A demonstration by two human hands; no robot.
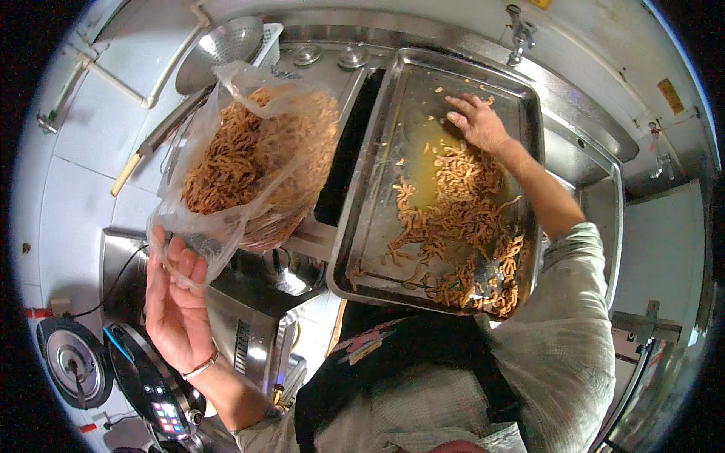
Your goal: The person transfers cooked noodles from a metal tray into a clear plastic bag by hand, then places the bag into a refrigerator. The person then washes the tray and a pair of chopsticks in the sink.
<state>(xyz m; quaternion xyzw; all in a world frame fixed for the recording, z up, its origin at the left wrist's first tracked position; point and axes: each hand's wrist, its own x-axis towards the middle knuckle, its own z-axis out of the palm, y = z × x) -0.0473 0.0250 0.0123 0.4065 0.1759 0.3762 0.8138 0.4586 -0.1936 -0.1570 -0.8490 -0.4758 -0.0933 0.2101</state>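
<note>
A clear plastic bag (283,187) full of brown fried strips (226,158) lies left of the tray, its mouth towards me. My left hand (181,294) is palm up at the near rim, with the film over its curled fingers, holding the edge. To the right is a large rectangular metal tray (362,238). Loose fried strips (464,221) cover its middle and near right part, with yellowish oil around them. Over the tray's far part, my right hand (476,122) points left, fingers slightly apart, just beyond the strips. I see nothing gripped in it; its underside is hidden.
A metal colander (226,48) and a white plastic basket (271,45) stand at the back left. A wooden-handled tool (127,172) juts out beside the bag. Taps (516,37) line the back wall, with a sink (600,221) to the right. An electric cooker (153,385) stands open at lower left.
</note>
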